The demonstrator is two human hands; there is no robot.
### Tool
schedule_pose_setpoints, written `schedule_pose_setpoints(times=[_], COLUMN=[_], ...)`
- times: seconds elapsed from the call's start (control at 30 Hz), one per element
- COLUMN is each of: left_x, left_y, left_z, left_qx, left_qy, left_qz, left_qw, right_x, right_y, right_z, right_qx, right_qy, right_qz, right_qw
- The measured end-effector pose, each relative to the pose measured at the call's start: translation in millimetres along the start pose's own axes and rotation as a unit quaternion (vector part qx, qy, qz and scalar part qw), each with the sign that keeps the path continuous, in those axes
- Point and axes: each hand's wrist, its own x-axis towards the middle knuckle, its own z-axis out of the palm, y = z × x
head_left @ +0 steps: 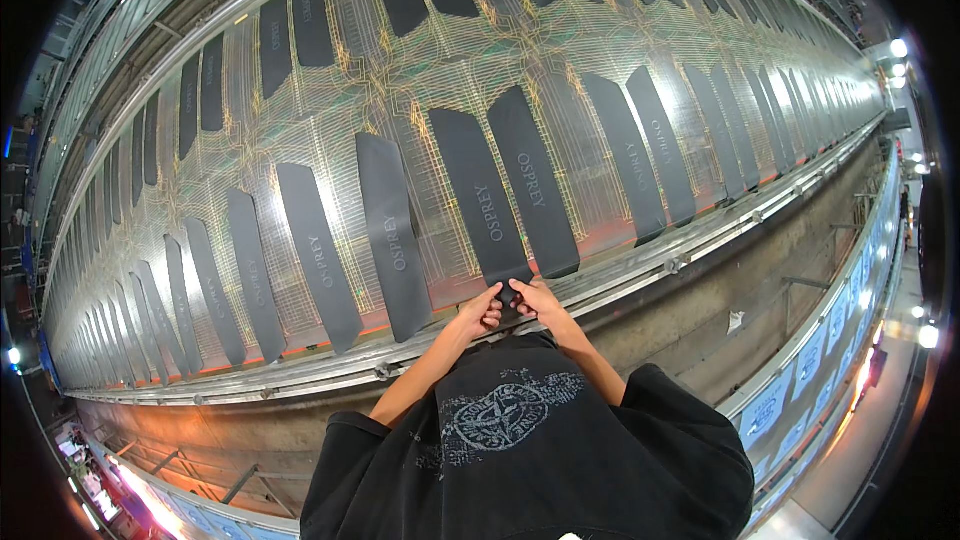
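A long dark grey fabric panel (478, 180) with pale lettering lies on the long printing table (420, 240) in front of me. My left hand (480, 311) and my right hand (539, 301) are close together at its near end, by the table's edge. Both are closed, thumbs and fingers pinching that end, which is bent up toward me. The rest of the panel rests flat. Just to its right lies a matching panel (533, 180), its near end beside my right hand. Another panel (392, 230) on the left has a slightly raised, curled edge.
Several similar panels (318, 260) run in two rows along the table, over a surface marked with yellow and green lines. A metal rail (672, 265) borders the near edge. Behind me stands another long table (800, 370) with blue printed pieces. A white scrap (736, 321) lies between the tables.
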Motion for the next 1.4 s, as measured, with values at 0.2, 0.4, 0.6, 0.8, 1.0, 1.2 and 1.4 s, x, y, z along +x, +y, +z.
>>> schedule_pose_setpoints(times=[0.2,0.4,0.6,0.8,1.0,1.2,1.4], left_x=[-31,-205,-282,-170,-44,-9,-37], left_y=[46,150,138,128,70,21,5], left_z=[67,205,244,161,45,-10,-9], left_qx=[0.141,0.14,0.258,0.358,0.315,0.324,0.425], left_qy=[0.131,0.044,0.033,0.125,0.138,0.191,0.192], left_qz=[0.186,0.506,0.651,0.58,0.407,0.303,0.2], left_qw=[0.963,0.85,0.713,0.721,0.846,0.876,0.861], right_x=[-17,-151,-209,-120,-4,17,31], right_y=[-76,-261,-291,-220,-83,-13,-1], right_z=[34,111,121,86,50,24,-57], right_qx=[0.042,0.068,0.006,-0.036,-0.078,-0.121,-0.231], right_qy=[0.02,-0.071,-0.061,0.004,0.033,0.094,0.42], right_qz=[-0.141,-0.408,-0.52,-0.46,-0.323,-0.261,-0.379], right_qw=[0.989,0.907,0.852,0.887,0.942,0.953,0.791])
